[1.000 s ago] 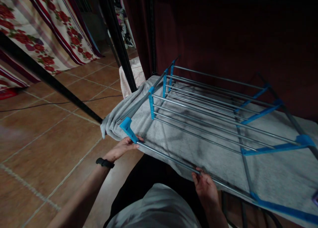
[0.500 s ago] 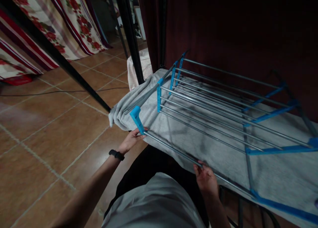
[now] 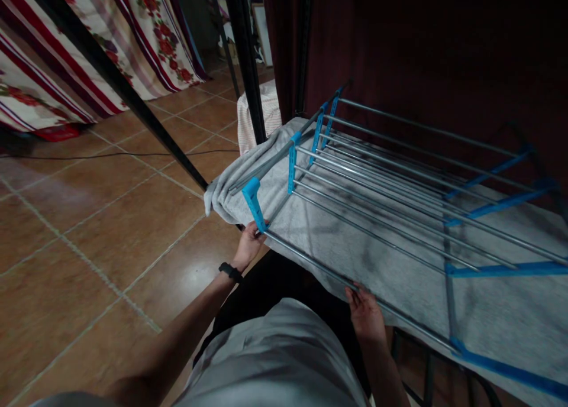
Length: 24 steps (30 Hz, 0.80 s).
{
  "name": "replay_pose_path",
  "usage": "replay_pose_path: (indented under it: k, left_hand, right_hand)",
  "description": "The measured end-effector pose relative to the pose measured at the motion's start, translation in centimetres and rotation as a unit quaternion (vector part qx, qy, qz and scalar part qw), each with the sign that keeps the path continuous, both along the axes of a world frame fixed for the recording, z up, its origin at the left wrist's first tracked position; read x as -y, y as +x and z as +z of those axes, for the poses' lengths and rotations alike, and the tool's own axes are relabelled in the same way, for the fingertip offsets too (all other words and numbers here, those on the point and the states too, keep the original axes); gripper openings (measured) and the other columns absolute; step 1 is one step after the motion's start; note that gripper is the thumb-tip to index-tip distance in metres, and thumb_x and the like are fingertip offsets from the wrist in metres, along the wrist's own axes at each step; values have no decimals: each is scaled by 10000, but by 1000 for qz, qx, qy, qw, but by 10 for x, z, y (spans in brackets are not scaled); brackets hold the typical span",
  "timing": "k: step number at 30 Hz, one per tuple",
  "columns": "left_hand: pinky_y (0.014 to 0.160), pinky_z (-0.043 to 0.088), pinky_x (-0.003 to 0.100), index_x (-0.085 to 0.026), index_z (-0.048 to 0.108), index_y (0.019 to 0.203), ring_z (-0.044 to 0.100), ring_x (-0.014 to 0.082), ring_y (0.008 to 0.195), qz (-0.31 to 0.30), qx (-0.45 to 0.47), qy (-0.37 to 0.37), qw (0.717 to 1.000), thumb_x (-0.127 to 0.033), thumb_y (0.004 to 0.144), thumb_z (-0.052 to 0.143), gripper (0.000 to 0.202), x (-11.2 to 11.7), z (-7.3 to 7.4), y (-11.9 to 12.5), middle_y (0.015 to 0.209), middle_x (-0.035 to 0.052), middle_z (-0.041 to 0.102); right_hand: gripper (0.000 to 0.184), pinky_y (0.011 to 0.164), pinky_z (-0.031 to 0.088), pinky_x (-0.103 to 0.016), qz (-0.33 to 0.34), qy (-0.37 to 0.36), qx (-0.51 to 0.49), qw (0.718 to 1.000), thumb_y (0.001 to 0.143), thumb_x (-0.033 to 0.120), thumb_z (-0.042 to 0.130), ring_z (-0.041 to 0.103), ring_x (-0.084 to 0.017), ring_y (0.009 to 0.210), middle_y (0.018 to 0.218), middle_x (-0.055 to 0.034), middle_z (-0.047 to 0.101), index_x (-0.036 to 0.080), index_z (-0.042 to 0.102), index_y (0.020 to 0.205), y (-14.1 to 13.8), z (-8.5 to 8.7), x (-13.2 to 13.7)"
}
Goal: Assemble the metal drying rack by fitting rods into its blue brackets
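Observation:
A drying rack [image 3: 368, 178] of silvery metal rods and blue plastic joints lies over a grey blanket [image 3: 328, 229]. At its near left corner, my left hand [image 3: 249, 242] is closed round the lower end of a blue plastic bracket [image 3: 252, 204], where the front rod [image 3: 306, 257] begins. My left fingertips are partly hidden behind that bracket. Further right along the same front rod, my right hand [image 3: 366, 313] is closed, with thumb and fingers pinching the metal. The rack's far right end fades into shadow.
Black metal posts [image 3: 248, 70] rise at the left edge of the blanket-covered surface. A dark red curtain [image 3: 399, 52] hangs behind. At the left are a tiled floor [image 3: 110, 229], a thin cable [image 3: 177, 154] and a flowered curtain [image 3: 146, 46]. Beneath the surface stands dark metal framing [image 3: 428, 374].
My view has shifted slightly, so the scene sits a little further right. My left wrist has turned, and its fingers are more curled at the corner bracket. My right hand stays on the rod.

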<state>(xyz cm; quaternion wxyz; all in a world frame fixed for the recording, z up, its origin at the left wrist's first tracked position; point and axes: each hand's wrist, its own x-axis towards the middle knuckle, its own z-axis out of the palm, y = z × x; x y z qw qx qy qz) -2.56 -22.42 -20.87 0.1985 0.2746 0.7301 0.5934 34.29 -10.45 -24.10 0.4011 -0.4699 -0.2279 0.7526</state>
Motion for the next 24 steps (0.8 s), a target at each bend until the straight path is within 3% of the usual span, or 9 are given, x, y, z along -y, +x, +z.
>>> replay_pose_path:
  k: [8, 16, 24]
  left_hand:
    - [1119, 443, 456, -197, 691, 1120, 507, 290, 1290, 78, -21, -14, 997, -238, 796, 644, 330, 0, 0, 24, 1294, 104, 576]
    - [1113, 424, 460, -184, 668, 1127, 561, 281, 1211, 83, -20, -26, 996, -316, 879, 587, 293, -3, -4, 28, 1191, 90, 656]
    - [1142, 396, 491, -194, 680, 1044, 561, 287, 1212, 89, -38, -36, 995, -232, 854, 573, 221, -2, -7, 26, 1172, 93, 649]
  right_hand:
    - [203, 863, 648, -339, -42, 1, 2, 999, 609, 277, 884, 744, -178, 881, 892, 1, 781, 209, 744, 739, -5, 8, 4]
    - [243, 886, 646, -357, -21, -9, -3, 1000, 618, 275, 896, 755, -193, 889, 920, -12, 790, 201, 763, 808, 0, 5, 2]
    - [225, 884, 645, -358, -15, -14, -4, 1000, 645, 270, 876, 758, -196, 882, 917, -11, 791, 204, 770, 833, 3, 4, 2]
